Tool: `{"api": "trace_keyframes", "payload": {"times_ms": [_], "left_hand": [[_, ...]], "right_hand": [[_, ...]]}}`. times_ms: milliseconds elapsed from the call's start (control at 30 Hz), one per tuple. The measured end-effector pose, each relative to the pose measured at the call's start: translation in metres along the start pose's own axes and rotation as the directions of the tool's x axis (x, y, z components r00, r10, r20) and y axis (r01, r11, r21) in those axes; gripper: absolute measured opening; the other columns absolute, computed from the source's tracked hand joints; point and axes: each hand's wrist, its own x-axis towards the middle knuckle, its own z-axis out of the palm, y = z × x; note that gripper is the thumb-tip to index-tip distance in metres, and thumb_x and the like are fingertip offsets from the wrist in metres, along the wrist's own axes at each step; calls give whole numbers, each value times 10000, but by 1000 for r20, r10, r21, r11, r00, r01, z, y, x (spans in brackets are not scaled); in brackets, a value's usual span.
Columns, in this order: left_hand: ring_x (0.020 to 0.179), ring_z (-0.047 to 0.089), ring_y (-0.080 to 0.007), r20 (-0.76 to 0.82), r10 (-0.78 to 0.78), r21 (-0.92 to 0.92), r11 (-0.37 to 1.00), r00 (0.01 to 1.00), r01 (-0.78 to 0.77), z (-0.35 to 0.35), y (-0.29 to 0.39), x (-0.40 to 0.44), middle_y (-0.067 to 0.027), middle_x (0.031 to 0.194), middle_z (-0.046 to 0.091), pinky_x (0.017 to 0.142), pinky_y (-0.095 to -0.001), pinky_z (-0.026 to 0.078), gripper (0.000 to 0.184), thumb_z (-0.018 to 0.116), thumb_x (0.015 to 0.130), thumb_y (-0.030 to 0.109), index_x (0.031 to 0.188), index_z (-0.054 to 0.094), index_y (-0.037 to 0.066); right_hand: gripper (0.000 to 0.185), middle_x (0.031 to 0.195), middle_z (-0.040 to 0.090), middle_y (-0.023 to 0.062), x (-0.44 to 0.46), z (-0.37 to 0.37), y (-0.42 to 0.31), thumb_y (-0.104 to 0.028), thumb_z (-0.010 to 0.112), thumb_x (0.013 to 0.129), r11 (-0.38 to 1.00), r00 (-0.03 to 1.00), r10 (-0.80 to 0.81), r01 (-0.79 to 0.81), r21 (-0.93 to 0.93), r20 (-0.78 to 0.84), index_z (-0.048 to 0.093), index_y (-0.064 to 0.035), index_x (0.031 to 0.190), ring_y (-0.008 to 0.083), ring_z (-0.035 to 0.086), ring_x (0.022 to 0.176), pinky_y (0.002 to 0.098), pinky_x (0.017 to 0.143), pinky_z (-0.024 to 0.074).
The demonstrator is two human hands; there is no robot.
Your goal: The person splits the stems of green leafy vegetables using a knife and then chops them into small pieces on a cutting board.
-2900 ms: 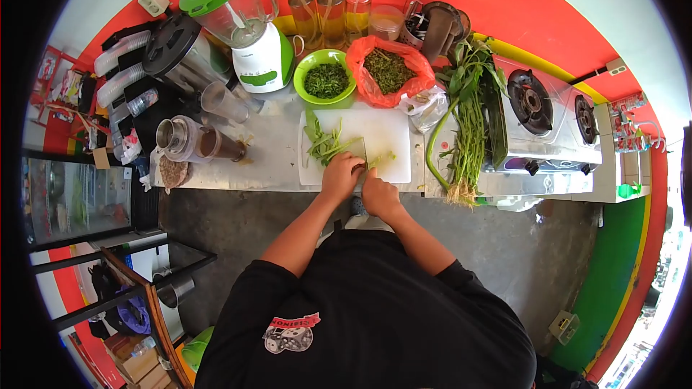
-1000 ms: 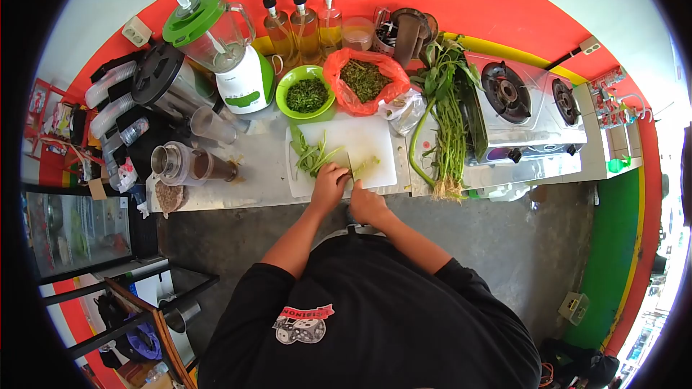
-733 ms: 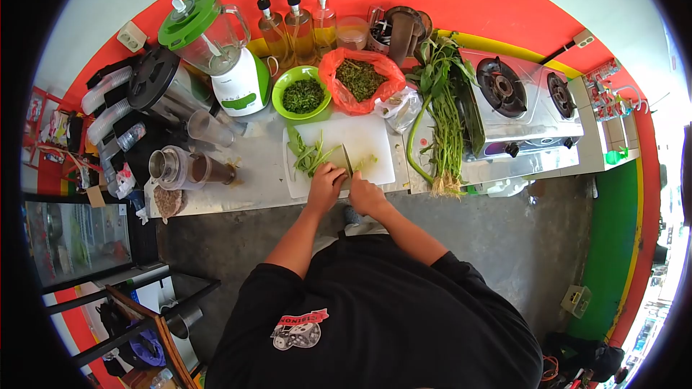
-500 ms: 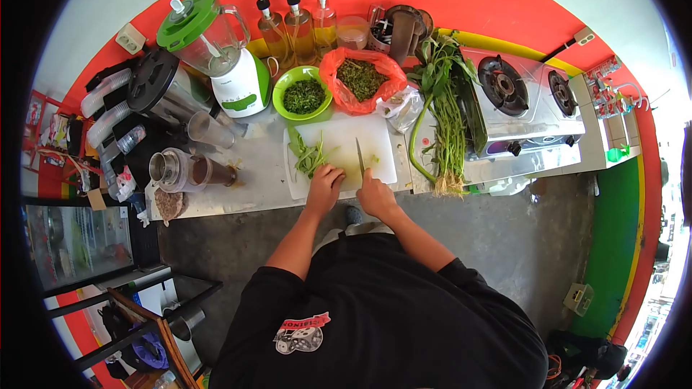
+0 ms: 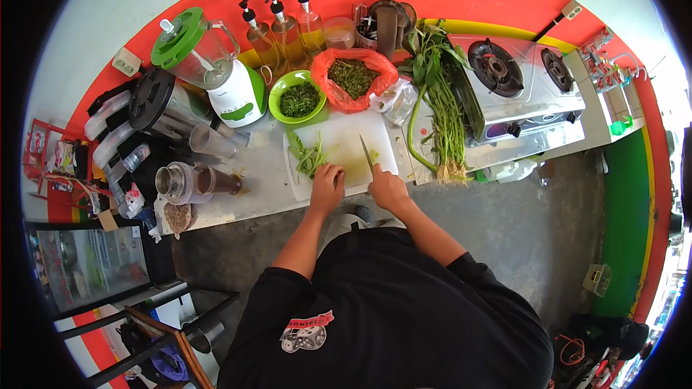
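My left hand (image 5: 327, 187) is closed at the near edge of a white cutting board (image 5: 346, 130), its fingertips pressed on the ends of a small bunch of leafy greens (image 5: 310, 155). To its right, my right hand (image 5: 388, 189) grips a knife (image 5: 367, 150) by the handle. The blade points away from me over the board, apart from the greens. A few small green pieces lie beside the blade. Behind the board stand a green bowl (image 5: 316, 112) of chopped greens and a red plastic bag (image 5: 319, 79) filled with more chopped greens.
A bundle of long-stemmed greens with roots (image 5: 450, 130) lies right of the board, beside a two-burner gas stove (image 5: 522, 112). At left are a blender (image 5: 236, 94), a clear plastic cup (image 5: 213, 142) and a brown-filled container (image 5: 216, 180). Pump bottles (image 5: 287, 32) line the wall.
My right hand and the knife have moved slightly right, farther from my left hand, and the blade leans more to the left. My left hand stays by the greens. The view has turned a little.
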Motion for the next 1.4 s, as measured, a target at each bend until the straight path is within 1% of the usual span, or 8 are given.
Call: {"api": "trace_keyframes", "payload": {"times_ms": [467,567,633,667,733,933,1133,1400], "left_hand": [[858,567,-315,-27,0,-2,1000,1000,-1,0,1,1,-131,881,604,795,-410,465,101,663,882,27,975,636,-2],[845,603,-294,52,-103,-25,994,993,105,-7,5,4,-128,885,620,776,-401,490,119,655,888,6,1006,645,-3],[842,650,-278,-30,-301,-354,895,953,271,-9,13,5,-125,900,640,752,-388,517,142,647,889,-22,1030,652,-4],[842,650,-278,-41,-303,-351,896,952,270,-13,15,6,-125,900,640,752,-388,517,142,647,889,-22,1030,652,-4],[907,652,-337,-193,-322,-211,936,927,281,-20,14,9,-142,941,657,796,-435,513,167,644,867,-47,1025,649,5],[916,667,-335,-163,-321,190,918,933,349,-45,-7,2,-131,974,684,808,-437,534,216,728,831,20,1043,694,37],[889,681,-319,-132,-373,216,893,918,394,-43,-11,3,-102,936,708,760,-448,543,124,741,830,82,952,736,65],[903,733,-310,-223,-562,191,776,797,601,-47,12,12,-124,958,763,790,-423,565,125,705,907,183,971,720,77]], "right_hand": [[247,890,717,259,2,-3,-5,-126,582,887,996,1000,4,-5,-94,-10,519,8,1085,429,726,851,519,749,585],[269,886,715,254,-1,-11,-6,-162,591,891,998,999,-29,28,-49,-21,534,0,1098,435,721,858,531,751,580],[278,877,715,243,-8,-11,-5,-180,580,900,997,997,-72,71,-17,-10,547,-9,1116,436,720,856,537,743,578],[304,895,714,251,-12,-11,-4,-199,589,894,994,993,-109,109,13,51,552,-27,1141,446,713,875,550,766,570],[320,961,714,258,-18,-8,-4,-230,612,884,991,980,-135,136,6,143,579,-83,1166,446,708,908,564,802,562],[273,977,709,263,-21,-1,4,-219,625,874,1000,999,5,-5,2,51,607,-67,1101,450,704,925,556,808,567],[273,894,685,305,-18,-2,18,-227,626,894,993,999,1,5,115,-52,553,-19,1055,508,670,879,593,786,534],[305,929,694,289,-19,6,25,-265,634,900,981,985,-166,160,106,47,564,-38,1091,500,674,900,592,806,538]]}}
